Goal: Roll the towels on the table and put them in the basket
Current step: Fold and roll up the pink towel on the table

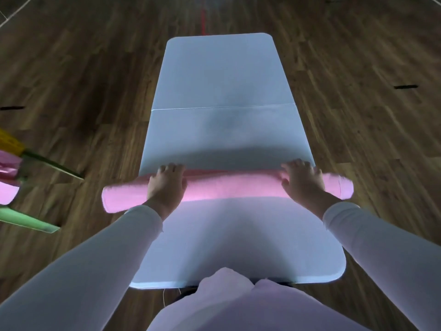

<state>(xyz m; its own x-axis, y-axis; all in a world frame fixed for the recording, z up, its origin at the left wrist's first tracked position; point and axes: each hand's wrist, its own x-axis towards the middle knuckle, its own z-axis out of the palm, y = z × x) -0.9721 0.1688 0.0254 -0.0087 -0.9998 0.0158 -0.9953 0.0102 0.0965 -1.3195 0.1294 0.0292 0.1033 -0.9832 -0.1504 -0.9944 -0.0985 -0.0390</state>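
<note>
The left hand point(167, 185) is reaching forward and lying palm-down on the pink towel roll point(233, 189) near its left end. The right hand point(301, 181) is lying the same way near its right end. Both hands' fingers are curling over the roll's far side.

A pink towel point(226, 187) is lying across the white table point(222, 75), rolled up into a long tube. Its two ends are sticking out past the table's sides. The left hand point(167, 185) is pressing on the roll near the left side, and the right hand point(303, 180) near the right side, with fingers bending over the far side of the roll. White sleeves point(95, 259) are covering both arms. A brown wooden floor point(83, 68) is showing all around. At the left edge, pink, yellow and green things point(9, 173) are peeking in, too cut off to tell what they are.
</note>
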